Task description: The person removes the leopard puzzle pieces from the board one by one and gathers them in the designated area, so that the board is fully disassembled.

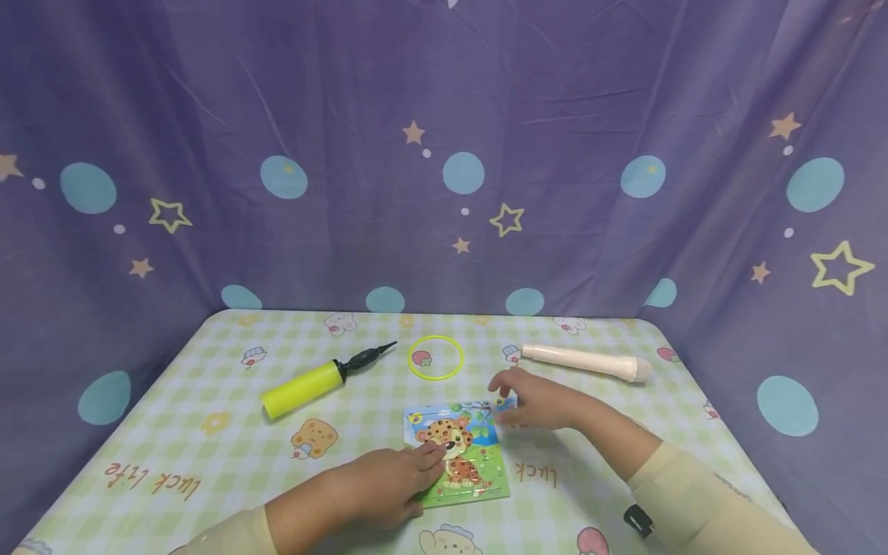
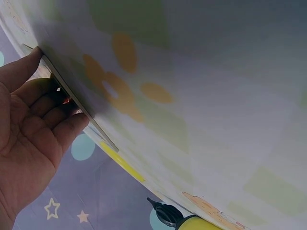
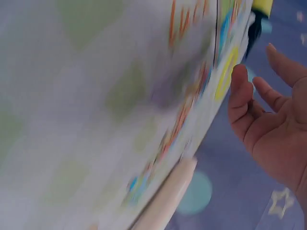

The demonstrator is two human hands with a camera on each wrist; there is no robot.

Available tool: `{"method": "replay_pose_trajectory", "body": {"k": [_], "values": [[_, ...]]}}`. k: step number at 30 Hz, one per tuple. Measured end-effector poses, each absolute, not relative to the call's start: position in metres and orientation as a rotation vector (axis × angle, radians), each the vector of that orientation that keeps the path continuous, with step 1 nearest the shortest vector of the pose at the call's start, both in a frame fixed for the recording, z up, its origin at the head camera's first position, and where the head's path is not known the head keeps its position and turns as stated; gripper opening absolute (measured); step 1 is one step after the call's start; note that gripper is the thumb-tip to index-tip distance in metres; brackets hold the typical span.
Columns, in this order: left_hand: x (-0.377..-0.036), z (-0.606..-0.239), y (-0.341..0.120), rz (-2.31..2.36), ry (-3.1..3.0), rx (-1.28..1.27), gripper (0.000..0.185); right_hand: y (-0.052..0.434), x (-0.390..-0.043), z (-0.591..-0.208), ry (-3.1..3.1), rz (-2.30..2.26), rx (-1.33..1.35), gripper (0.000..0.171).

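A thin square picture puzzle (image 1: 479, 466) with a spotted cartoon leopard lies on the table near its front middle. My left hand (image 1: 391, 482) rests on the puzzle's left part with its fingers across the picture. In the left wrist view the thumb of my left hand (image 2: 29, 120) touches the edge of the thin board. Over the puzzle's far right corner is my right hand (image 1: 541, 399), its fingers loosely bent. The right wrist view shows that right hand (image 3: 273, 115) raised off the cloth with nothing in it.
A yellow hand pump (image 1: 305, 391) with a black nozzle lies on the left. A yellow ring (image 1: 435, 378) lies beyond the puzzle, and a pale toy microphone (image 1: 586, 361) lies at the far right. A purple curtain (image 1: 347, 116) hangs behind the checked tablecloth (image 1: 243, 462).
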State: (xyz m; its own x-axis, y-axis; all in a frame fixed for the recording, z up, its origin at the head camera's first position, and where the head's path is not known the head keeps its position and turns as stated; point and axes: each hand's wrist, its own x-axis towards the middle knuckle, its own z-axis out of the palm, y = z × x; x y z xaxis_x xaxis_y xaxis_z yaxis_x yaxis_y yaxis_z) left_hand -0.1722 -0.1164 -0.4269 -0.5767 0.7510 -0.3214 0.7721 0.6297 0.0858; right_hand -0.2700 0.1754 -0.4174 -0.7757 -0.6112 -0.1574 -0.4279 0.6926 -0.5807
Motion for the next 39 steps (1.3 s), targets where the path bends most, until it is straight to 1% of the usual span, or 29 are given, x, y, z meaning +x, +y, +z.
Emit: {"method": "replay_pose_trajectory", "body": {"k": [2, 6, 8, 11, 14, 18, 29, 39], "values": [[-0.172, -0.428, -0.116, -0.095, 2.536, 1.236, 0.061, 0.163, -0.263, -0.420, 2.529, -0.739, -0.819, 0.053], [-0.172, -0.430, -0.117, -0.093, 2.549, 1.257, 0.061, 0.146, -0.249, -0.427, 2.567, -0.540, -0.830, 0.060], [-0.172, -0.430, -0.117, -0.092, 2.551, 1.255, 0.061, 0.141, -0.243, -0.431, 2.577, -0.451, -0.830, 0.060], [-0.172, -0.430, -0.116, -0.093, 2.550, 1.246, 0.062, 0.136, -0.237, -0.435, 2.592, -0.386, -0.821, 0.055], [-0.173, -0.429, -0.116, -0.090, 2.546, 1.225, 0.062, 0.132, -0.233, -0.436, 2.614, -0.388, -0.812, 0.049], [-0.173, -0.429, -0.116, -0.083, 2.542, 1.222, 0.062, 0.129, -0.232, -0.438, 2.623, -0.409, -0.786, 0.046], [-0.173, -0.430, -0.117, -0.105, 2.551, 1.252, 0.062, 0.131, -0.235, -0.441, 2.556, -0.482, -0.766, 0.045], [-0.173, -0.430, -0.116, -0.128, 2.557, 1.233, 0.062, 0.130, -0.230, -0.443, 2.591, -0.507, -0.803, 0.044]]}}
